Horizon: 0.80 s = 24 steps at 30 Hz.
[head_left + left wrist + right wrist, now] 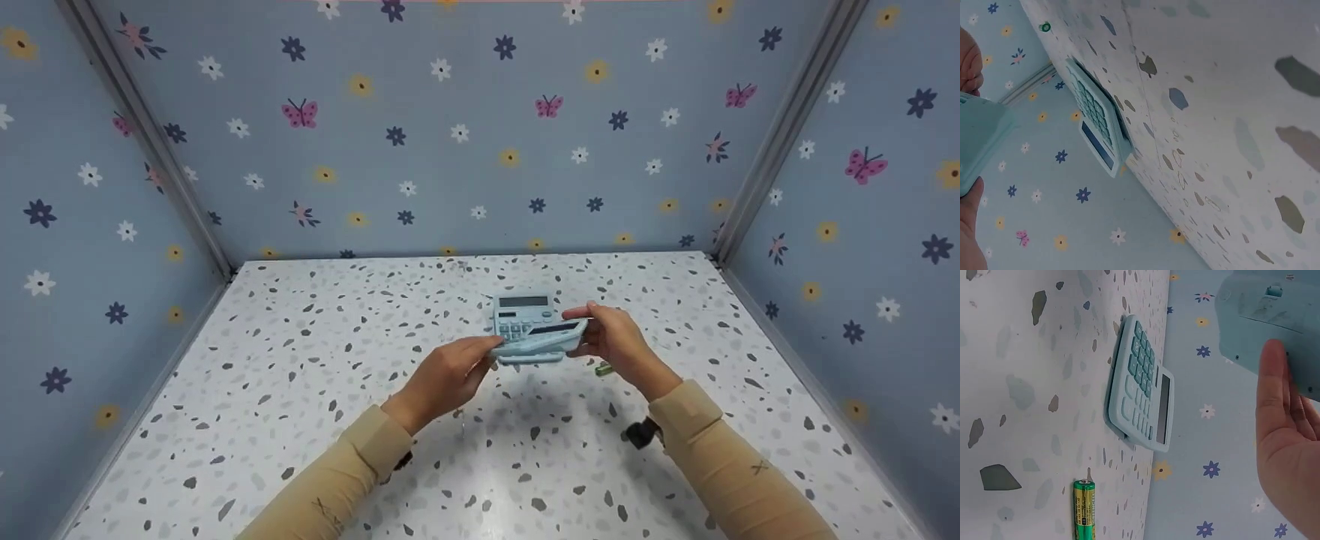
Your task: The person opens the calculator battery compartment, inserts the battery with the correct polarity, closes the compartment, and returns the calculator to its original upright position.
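Note:
Both hands hold a light blue calculator (551, 341) in the air, tilted, in the head view. The left hand (446, 373) grips its left end, and the right hand (619, 341) holds its right end. In the right wrist view, the fingers (1273, 382) of the right hand lie against the underside of this calculator (1258, 320). A second light blue calculator (523, 302) rests on the table behind and below the held one, which hides part of its keys. Its keys and dark display show in both wrist views (1092, 107).
A green and gold battery (1084, 509) lies on the speckled white table (300, 360), near the right hand. Blue flowered panels (450, 150) stand at the back and on both sides.

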### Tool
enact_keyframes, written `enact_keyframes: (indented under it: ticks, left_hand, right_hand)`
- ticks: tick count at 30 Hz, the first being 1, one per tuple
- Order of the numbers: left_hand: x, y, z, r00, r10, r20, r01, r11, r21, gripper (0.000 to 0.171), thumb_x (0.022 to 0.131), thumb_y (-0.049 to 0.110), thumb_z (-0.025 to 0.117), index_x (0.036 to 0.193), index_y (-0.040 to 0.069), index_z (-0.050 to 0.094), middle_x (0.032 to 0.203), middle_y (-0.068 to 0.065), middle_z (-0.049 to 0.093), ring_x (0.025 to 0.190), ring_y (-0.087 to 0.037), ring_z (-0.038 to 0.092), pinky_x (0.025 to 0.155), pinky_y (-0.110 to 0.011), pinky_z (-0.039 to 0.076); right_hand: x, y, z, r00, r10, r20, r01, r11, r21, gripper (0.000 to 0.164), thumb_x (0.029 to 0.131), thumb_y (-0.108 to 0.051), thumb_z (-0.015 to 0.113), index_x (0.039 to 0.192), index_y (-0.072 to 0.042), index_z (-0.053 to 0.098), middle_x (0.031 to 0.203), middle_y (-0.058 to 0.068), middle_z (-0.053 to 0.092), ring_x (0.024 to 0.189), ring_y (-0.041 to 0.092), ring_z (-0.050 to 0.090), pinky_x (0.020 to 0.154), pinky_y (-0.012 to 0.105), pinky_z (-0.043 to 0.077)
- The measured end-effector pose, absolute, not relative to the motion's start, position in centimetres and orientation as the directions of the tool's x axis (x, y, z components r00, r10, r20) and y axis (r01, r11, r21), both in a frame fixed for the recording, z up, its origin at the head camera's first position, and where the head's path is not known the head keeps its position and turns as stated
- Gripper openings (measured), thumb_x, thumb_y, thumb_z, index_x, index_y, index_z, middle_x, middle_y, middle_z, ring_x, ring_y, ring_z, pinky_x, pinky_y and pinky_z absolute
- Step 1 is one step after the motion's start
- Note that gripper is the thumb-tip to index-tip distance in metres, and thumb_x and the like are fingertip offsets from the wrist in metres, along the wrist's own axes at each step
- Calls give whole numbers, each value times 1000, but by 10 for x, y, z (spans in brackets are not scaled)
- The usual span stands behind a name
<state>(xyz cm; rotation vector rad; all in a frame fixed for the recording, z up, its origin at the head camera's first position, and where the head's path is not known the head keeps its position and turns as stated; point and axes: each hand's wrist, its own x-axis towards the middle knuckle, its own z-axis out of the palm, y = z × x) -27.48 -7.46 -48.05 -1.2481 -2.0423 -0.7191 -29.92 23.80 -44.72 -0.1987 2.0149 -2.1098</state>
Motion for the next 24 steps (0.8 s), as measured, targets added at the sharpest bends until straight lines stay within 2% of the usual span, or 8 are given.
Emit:
enact_keyframes:
  ticks: [3,7,11,15,19,24]
  left_hand:
    - [-275,-75,-479,-459,514,725,881,373,293,34,101,-4,71,134,-6,69,125,-19,79,115,-30,78,97,-36,65]
    - [-275,-76,-478,-595,464,656,803,296,518,33,106,1,67,139,-3,68,131,-19,77,120,-30,76,101,-35,64]
    - [-275,-76,-477,-702,437,562,689,221,690,33,108,5,64,141,-1,67,134,-19,75,123,-31,75,102,-36,63]
    - [-274,-75,-475,-778,415,472,577,176,797,36,109,7,64,144,-2,65,134,-23,75,123,-36,75,100,-40,65]
    - [-274,-76,-472,-834,394,385,477,167,863,39,109,8,64,146,-3,63,136,-24,74,123,-37,75,100,-43,65]
    - [-275,-75,-471,-865,392,312,385,121,915,41,108,8,64,147,-6,61,139,-26,71,127,-40,72,103,-47,63]
  right_hand:
    - [-299,239,-447,-965,-261,-23,46,-81,-996,39,115,-16,41,130,3,71,95,7,79,84,21,79,83,36,68]
    - [-301,238,-450,-962,-270,47,-45,-17,-999,34,106,-2,53,136,6,67,97,6,77,84,18,78,83,34,68]
    - [-301,238,-453,-954,-283,94,-100,8,-995,25,107,-3,60,129,2,70,98,4,77,83,16,77,80,32,68]
    - [-300,239,-454,-957,-268,106,-121,40,-992,18,109,-7,61,123,-1,71,91,1,72,78,13,69,74,28,64]
    - [-299,240,-453,-965,-234,120,-149,109,-983,25,110,-11,62,129,3,71,92,-1,68,78,13,61,73,26,58]
    - [-301,238,-454,-971,-202,130,-160,142,-977,33,110,-12,63,136,7,69,104,-5,75,93,14,66,83,26,62]
